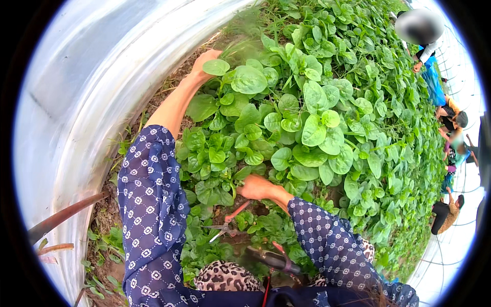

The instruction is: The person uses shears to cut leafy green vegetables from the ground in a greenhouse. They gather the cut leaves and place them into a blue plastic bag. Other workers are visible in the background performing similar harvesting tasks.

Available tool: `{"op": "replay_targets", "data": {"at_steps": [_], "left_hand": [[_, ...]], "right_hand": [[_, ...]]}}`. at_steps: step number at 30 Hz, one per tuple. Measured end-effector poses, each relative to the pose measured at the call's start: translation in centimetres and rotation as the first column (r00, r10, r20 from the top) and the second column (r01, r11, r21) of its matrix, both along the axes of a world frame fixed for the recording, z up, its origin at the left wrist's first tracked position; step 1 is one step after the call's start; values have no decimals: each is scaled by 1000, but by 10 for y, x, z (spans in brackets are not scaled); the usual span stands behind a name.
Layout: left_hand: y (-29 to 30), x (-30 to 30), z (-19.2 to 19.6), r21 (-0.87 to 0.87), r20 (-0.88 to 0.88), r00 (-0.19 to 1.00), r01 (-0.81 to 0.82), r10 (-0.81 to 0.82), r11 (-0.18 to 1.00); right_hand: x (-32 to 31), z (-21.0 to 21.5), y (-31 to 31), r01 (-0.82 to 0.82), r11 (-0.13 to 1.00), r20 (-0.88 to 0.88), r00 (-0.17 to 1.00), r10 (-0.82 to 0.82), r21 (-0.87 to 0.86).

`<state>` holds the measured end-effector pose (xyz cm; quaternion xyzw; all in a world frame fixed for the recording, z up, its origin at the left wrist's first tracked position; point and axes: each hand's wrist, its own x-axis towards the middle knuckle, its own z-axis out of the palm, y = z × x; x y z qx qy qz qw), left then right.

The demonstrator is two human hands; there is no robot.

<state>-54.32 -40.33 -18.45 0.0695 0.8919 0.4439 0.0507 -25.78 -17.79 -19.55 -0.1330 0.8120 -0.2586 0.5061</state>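
Note:
My left hand [203,62] reaches to the far left edge of the leafy bed. Its closed fingers are partly hidden at the base of a blurred tuft of thin grass [240,50]. Round-leaved green plants [249,80] crowd beside it. Lower down, my right hand [258,188] is closed low among the stems; what its fingertips grip is hidden. Just below that hand, a pair of red-handled pruning shears [230,225] shows with its blades apart, and I cannot tell whether the hand touches it.
A pale plastic sheet wall [102,77] curves along the left. A brown stake [66,217] juts in at the lower left. A dark rod-like object [273,260] lies by my leopard-print knees [227,277]. Several people [447,212] are at the bed's right edge, near blue bags [433,84].

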Motion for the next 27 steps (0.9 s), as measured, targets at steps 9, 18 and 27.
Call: {"op": "replay_targets", "data": {"at_steps": [9,18,27], "left_hand": [[60,-63,-23,-169,49,989,148,-142,974],[46,-49,-28,-219,-47,999,4,-14,976],[-76,96,9,-298,166,943,-231,289,926]], "right_hand": [[-4,5,2,-27,1000,50,998,27,0],[-7,15,1,7,1000,70,997,-7,6],[-2,-1,0,33,998,29,999,-31,-53]]}}
